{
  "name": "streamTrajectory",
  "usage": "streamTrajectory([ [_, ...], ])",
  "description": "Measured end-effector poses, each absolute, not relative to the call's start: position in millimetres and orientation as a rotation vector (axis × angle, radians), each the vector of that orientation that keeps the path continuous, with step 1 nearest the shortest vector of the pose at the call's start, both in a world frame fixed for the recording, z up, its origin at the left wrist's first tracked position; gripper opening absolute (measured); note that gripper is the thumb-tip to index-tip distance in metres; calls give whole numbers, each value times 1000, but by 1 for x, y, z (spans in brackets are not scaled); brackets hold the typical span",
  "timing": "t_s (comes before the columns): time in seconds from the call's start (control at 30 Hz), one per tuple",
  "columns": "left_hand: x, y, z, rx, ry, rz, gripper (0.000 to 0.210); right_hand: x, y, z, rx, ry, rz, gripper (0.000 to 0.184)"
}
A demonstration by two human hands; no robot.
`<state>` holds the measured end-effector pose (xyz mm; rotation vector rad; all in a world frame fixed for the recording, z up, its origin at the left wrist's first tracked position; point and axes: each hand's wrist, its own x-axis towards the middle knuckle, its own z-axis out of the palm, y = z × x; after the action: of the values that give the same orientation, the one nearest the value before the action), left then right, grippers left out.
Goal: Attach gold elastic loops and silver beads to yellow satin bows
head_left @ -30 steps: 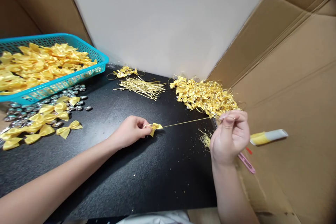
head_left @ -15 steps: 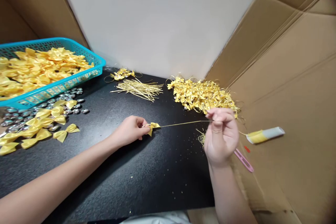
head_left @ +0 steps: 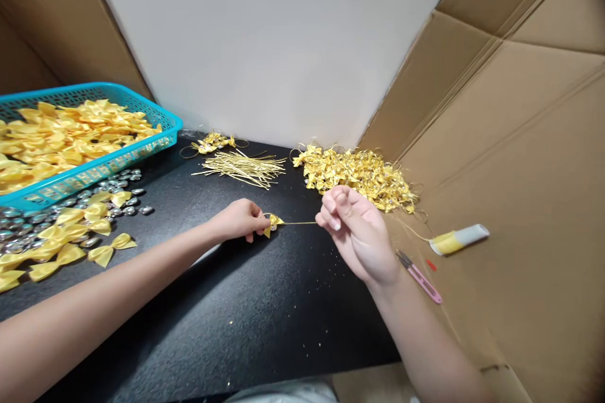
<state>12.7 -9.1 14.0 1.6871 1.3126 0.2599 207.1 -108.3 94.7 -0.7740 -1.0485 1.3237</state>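
Note:
Between the fingertips of my left hand (head_left: 243,221) is a small yellow satin bow (head_left: 273,225), with a shiny bead at its middle and a loop of gold cord beside it. A thin gold cord (head_left: 300,223) runs straight from the bow to my right hand (head_left: 354,227), whose thumb and fingers pinch its far end. Both hands are closed, just above the black table. The cord's tip is hidden behind the right fingers.
A blue basket (head_left: 89,173) of yellow bows stands at left, with loose bows (head_left: 70,236) and silver beads (head_left: 135,200) before it. Cut gold cords (head_left: 241,167) lie at the back. Finished bows (head_left: 354,173) are heaped at right, near pink thread snips (head_left: 420,277) and a yellow-and-white spool (head_left: 458,240).
My right hand has moved left, closer to the left hand, and the stretch of cord between them is shorter. The pink snips now show fully. The view has shifted slightly.

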Motion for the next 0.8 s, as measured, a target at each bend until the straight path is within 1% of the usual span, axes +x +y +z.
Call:
streamTrajectory([
  [0.13,13,-3,12,1618,1309,246,20,201,-97,92,-835,-1114,1249,22],
  [0.33,15,-3,18,1600,1335,220,18,188,-85,107,-762,-1378,1138,39],
  [0.53,19,-4,25,1580,1350,174,19,184,-79,122,-755,-1503,1077,38],
  [0.7,18,-3,32,1562,1341,119,18,186,-66,121,-734,-1449,1178,40],
  [0.8,3,1,36,1535,1328,105,27,190,-55,116,-708,-1320,1310,41],
])
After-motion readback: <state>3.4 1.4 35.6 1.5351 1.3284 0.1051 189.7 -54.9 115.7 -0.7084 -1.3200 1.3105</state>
